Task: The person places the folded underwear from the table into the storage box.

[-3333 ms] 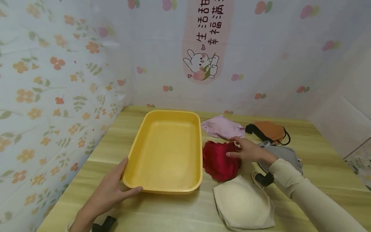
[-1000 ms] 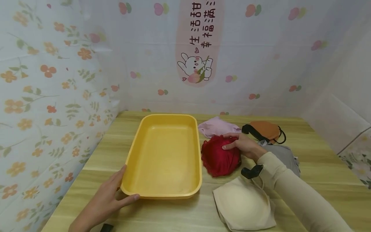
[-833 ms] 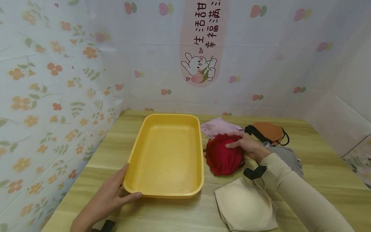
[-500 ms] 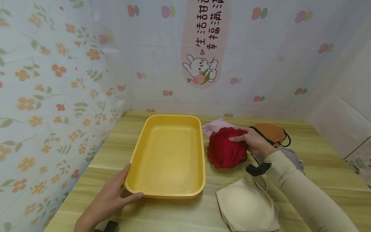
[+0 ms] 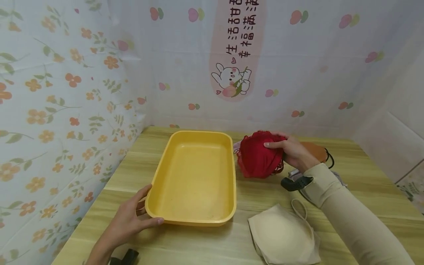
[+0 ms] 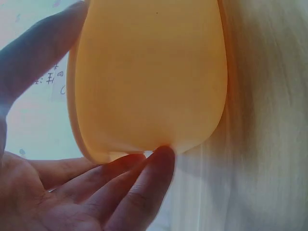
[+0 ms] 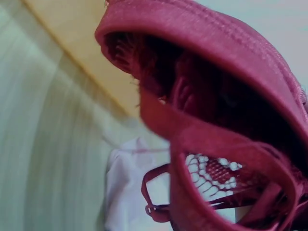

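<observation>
My right hand (image 5: pixel 293 150) grips a red lace-trimmed bra (image 5: pixel 257 154) by its right side, holding it up right of the tray. In the right wrist view the red bra (image 7: pixel 231 53) shows its hollow cup and straps up close; the fingers are mostly hidden there. My left hand (image 5: pixel 130 221) holds the near left corner of a yellow plastic tray (image 5: pixel 190 222), thumb on the near rim and fingers against the left side. In the left wrist view, fingertips (image 6: pixel 161 159) touch the tray wall (image 6: pixel 151 82). Nothing lies in the tray.
A beige bra (image 5: pixel 283 235) with a loop strap lies nearest. Behind the right hand are an orange bra (image 5: pixel 313 151) and a grey garment (image 5: pixel 311 191), partly covered by the sleeve. A lilac garment (image 7: pixel 127 187) lies behind the red bra. A printed curtain (image 5: pixel 182 66) bounds the table.
The right hand has taken hold of the red bra, lifted it off the table and carried it away from me, over the lilac garment. The left hand stays at the tray corner.
</observation>
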`<state>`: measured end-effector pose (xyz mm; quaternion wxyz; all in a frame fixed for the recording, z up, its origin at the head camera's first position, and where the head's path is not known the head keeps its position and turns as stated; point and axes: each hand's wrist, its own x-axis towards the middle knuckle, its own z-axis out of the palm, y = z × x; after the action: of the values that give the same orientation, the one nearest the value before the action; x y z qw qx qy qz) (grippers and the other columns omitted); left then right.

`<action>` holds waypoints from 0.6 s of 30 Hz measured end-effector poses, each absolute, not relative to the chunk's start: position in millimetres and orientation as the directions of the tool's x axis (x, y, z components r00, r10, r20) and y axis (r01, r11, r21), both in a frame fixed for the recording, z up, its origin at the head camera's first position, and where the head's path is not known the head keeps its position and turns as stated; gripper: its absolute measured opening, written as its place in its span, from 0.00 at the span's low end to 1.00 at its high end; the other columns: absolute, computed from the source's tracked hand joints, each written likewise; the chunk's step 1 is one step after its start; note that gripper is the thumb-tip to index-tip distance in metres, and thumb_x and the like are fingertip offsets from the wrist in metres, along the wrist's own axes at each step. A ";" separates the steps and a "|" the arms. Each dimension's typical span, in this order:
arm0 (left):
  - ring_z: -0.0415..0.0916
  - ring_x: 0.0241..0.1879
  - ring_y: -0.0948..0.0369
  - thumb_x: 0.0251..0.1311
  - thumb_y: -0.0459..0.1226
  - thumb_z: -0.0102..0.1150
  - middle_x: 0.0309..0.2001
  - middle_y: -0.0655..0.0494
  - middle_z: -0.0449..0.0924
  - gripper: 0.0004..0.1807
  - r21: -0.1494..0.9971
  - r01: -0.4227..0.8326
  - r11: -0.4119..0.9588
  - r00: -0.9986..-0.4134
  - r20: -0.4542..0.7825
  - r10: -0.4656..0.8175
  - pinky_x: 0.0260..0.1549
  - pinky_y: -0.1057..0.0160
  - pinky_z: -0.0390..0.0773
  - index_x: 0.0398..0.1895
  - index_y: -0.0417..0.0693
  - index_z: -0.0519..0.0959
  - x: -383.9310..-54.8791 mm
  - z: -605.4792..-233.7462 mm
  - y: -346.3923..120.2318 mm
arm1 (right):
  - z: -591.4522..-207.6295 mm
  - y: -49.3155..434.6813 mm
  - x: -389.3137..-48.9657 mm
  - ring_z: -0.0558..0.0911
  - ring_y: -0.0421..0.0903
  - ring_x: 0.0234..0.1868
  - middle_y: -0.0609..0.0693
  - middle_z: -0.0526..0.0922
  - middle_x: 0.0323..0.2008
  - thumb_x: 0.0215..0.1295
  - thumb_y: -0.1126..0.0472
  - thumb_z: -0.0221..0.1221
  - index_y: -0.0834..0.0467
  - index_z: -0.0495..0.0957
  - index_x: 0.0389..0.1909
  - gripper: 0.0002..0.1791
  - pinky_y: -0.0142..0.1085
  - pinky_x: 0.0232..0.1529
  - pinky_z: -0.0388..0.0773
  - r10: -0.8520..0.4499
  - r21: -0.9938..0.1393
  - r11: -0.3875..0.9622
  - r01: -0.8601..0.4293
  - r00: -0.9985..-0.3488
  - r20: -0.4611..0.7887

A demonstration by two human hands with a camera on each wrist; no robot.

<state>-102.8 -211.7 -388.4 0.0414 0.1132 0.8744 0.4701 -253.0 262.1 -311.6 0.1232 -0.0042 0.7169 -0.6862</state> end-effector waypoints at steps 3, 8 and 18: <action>0.75 0.61 0.33 0.51 0.42 0.77 0.74 0.25 0.56 0.58 0.865 0.152 0.478 -0.965 0.024 0.263 0.46 0.58 0.86 0.79 0.35 0.51 -104.0 -389.8 -215.5 | -302.9 254.6 -256.2 0.85 0.37 0.44 0.41 0.80 0.47 0.67 0.65 0.63 0.51 0.68 0.59 0.23 0.33 0.43 0.86 -0.175 -0.987 0.054 0.154 -0.971 -0.161; 0.77 0.60 0.34 0.53 0.40 0.75 0.75 0.26 0.54 0.57 0.898 0.135 0.420 -0.955 0.006 0.295 0.45 0.59 0.87 0.80 0.38 0.49 -105.2 -391.6 -218.9 | -288.7 235.7 -265.0 0.85 0.39 0.44 0.43 0.79 0.49 0.67 0.65 0.64 0.51 0.69 0.59 0.22 0.33 0.43 0.86 -0.196 -0.987 0.022 0.161 -0.967 -0.162; 0.78 0.59 0.37 0.53 0.42 0.76 0.76 0.28 0.53 0.57 0.873 0.148 0.465 -0.956 0.005 0.294 0.40 0.63 0.87 0.79 0.37 0.50 -103.1 -389.1 -218.2 | -291.8 175.9 -287.6 0.80 0.44 0.50 0.46 0.78 0.51 0.68 0.68 0.61 0.55 0.71 0.60 0.21 0.32 0.44 0.86 -0.194 -0.980 -0.054 0.194 -0.964 -0.180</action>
<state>-103.1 -218.2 -389.1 0.0731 0.1297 0.8527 0.5007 -287.6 175.9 -291.8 0.1335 -0.0001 0.6747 -0.7259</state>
